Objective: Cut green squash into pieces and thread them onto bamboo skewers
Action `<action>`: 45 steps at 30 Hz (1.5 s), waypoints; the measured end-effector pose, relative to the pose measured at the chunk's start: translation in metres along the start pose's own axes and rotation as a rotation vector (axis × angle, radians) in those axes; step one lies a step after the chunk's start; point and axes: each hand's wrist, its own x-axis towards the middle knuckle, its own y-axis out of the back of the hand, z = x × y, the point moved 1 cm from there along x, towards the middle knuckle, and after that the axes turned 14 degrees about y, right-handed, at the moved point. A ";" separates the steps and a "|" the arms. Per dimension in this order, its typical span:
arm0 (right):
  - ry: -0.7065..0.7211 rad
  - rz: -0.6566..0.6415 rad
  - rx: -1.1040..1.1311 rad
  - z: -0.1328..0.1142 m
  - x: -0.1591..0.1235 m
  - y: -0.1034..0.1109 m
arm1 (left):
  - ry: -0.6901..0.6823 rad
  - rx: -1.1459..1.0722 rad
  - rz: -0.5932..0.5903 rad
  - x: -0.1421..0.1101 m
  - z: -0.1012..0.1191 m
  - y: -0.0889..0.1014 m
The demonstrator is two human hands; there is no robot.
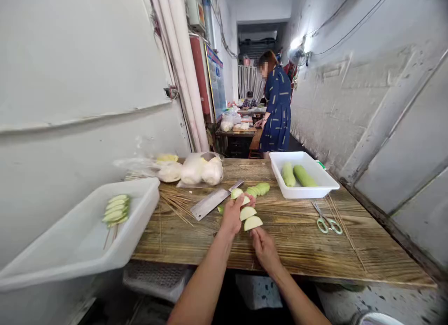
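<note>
My left hand (233, 217) is closed on pale green-edged zucchini slices (237, 193) above the table. More half-round slices (252, 222) line up from it toward my right hand (264, 250), apparently threaded on a bamboo skewer. My right hand is closed at the near end of that row; the skewer itself is mostly hidden by fingers and slices. Just beyond my left hand lies a pile of cut zucchini slices (259, 189). A cleaver (212, 202) rests flat to the left, its handle pointing away from me. Loose bamboo skewers (175, 203) are scattered left of the blade.
At left, a white tray (140, 222) holds skewered slices (116, 208). A white bin (301, 193) at right contains two whole zucchini (304, 175). Scissors (328, 222) lie beside more skewers (345, 229). Bagged white vegetables (201, 170) sit at the back. A person (277, 105) stands beyond the table.
</note>
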 end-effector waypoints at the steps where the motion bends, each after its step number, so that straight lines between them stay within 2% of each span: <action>1: 0.007 0.003 0.000 -0.001 0.000 0.000 | -0.006 0.007 0.005 0.001 -0.001 -0.001; 7: -0.019 0.021 0.056 -0.001 -0.002 0.000 | -0.018 0.047 0.025 0.002 -0.003 -0.005; 14: -0.111 0.027 0.174 0.002 -0.003 -0.002 | -0.027 0.047 -0.019 0.000 -0.004 -0.010; 27: -0.161 0.034 0.290 0.001 -0.003 -0.001 | 0.031 0.100 -0.069 -0.004 -0.008 -0.012; 32: -0.130 0.024 0.203 0.002 -0.001 0.006 | 0.029 0.044 -0.047 -0.001 -0.007 -0.009; 37: -0.061 -0.058 0.119 0.002 -0.001 0.016 | -0.018 -0.022 0.032 0.004 0.011 -0.002; 40: -0.052 -0.085 0.110 0.002 -0.003 0.016 | -0.045 -0.041 0.026 0.005 0.017 0.000; 45: -0.068 -0.086 0.127 0.006 -0.004 0.012 | -0.059 -0.034 0.030 0.008 0.012 0.000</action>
